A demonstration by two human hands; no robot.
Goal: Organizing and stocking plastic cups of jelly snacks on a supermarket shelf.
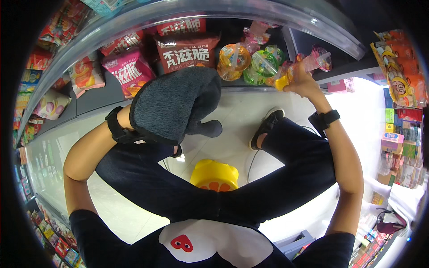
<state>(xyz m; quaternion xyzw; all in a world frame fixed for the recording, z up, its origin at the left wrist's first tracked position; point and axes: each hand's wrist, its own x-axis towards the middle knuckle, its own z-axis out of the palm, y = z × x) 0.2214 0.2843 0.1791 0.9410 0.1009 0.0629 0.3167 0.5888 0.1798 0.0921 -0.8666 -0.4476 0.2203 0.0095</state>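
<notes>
A dark grey fleecy mitt (pixel 177 104) covers my left hand (pixel 176 107); its fingers are hidden and nothing shows gripped in it. It is just in front of a dark red corn snack bag (pixel 187 50), with a magenta snack bag (pixel 129 72) to its left. My right hand (pixel 303 82) is closed around a yellow-orange clear plastic container (pixel 284 80) at the shelf's front edge. A pink clear container (pixel 321 58) lies just beyond those fingers. Green containers (pixel 264 63) and orange ones (pixel 234 57) stand left of my right hand, with pink ones (pixel 256 35) behind.
A curved transparent guard (pixel 214 10) runs above the dark shelf (pixel 97 97). A yellow stool (pixel 214 172) is between my legs, and a thin cable (pixel 252 164) lies on the floor. Packaged goods (pixel 402 77) hang at right. Part of a person (pixel 400 204) shows at lower right.
</notes>
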